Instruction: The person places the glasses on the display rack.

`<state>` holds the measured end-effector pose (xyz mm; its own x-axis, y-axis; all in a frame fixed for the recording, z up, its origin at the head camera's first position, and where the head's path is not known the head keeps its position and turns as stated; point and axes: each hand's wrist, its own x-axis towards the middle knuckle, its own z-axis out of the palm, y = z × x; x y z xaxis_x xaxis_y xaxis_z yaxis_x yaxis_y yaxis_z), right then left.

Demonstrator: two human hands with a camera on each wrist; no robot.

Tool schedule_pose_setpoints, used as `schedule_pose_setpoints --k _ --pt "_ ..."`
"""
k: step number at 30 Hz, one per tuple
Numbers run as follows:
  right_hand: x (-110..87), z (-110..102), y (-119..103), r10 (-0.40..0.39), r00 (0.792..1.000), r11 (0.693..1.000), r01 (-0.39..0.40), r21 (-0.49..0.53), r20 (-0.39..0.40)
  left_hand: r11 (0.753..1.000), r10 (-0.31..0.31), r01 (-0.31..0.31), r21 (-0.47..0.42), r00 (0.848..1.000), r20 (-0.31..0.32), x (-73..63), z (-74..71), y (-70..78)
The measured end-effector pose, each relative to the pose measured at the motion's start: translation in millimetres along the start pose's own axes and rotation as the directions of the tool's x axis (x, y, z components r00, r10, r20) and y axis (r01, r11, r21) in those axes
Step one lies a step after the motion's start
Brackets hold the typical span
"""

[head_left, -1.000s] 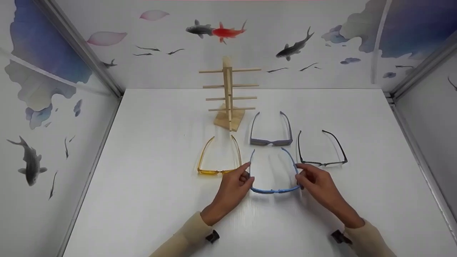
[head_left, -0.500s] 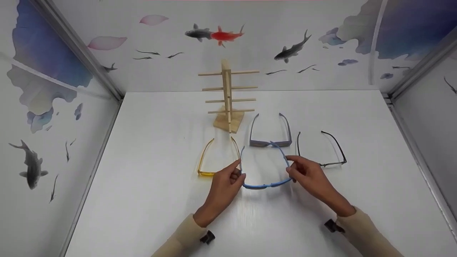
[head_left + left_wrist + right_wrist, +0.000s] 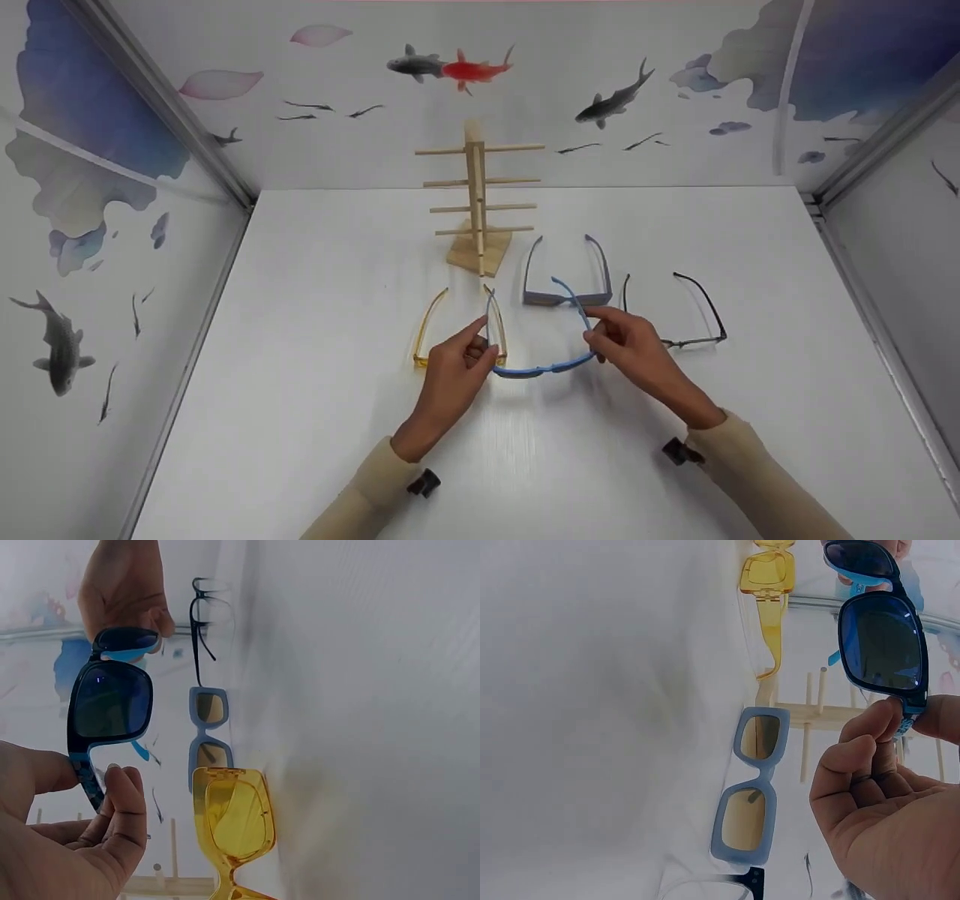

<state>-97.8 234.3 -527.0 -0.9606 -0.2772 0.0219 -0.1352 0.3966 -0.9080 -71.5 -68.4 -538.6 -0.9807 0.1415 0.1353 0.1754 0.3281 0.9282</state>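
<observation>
Blue sunglasses (image 3: 544,370) with dark lenses are held up between both hands, temples pointing away toward the rack. My left hand (image 3: 454,371) pinches the left temple near its hinge; my right hand (image 3: 634,349) pinches the right temple. In the left wrist view the dark lens (image 3: 112,701) faces the camera, well off the table. Yellow glasses (image 3: 421,330) lie on the table, partly hidden behind my left hand. Grey-blue sunglasses (image 3: 547,298) lie beyond the held pair, overlapped by its right temple. Black-framed glasses (image 3: 701,343) lie to the right, partly covered by my right hand.
A wooden rack (image 3: 477,187) with several horizontal pegs and a square base (image 3: 495,251) stands at the back of the white table (image 3: 315,300). Printed panels (image 3: 330,135) wall in the back and both sides.
Both hands have carried the blue sunglasses leftward and away from the body, so they now overlap the yellow and grey-blue pairs in the head view. The other glasses and the rack stay put.
</observation>
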Motion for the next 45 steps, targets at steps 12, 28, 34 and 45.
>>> schedule_pose_setpoints --k 12,28,34,45 --pt "24.3 10.1 -9.1 0.013 1.000 0.998 -0.011 0.065 -0.027 0.999 -0.035 0.035 0.008 0.998 -0.044 15.3 -17.0 1.2" --pt "41.9 23.0 -12.8 0.015 0.999 0.988 -0.008 0.155 -0.047 0.999 -0.035 0.035 0.002 0.997 -0.069 27.1 -33.4 -1.8" --pt "48.6 28.1 -14.5 0.029 0.998 0.985 -0.020 0.170 -0.048 0.999 -0.049 0.050 0.014 0.996 -0.075 33.3 -38.9 -4.3" --pt "63.1 33.2 -14.4 0.059 0.997 0.982 -0.050 0.184 -0.043 0.997 -0.069 0.072 0.021 0.993 -0.093 47.9 -44.7 -11.0"
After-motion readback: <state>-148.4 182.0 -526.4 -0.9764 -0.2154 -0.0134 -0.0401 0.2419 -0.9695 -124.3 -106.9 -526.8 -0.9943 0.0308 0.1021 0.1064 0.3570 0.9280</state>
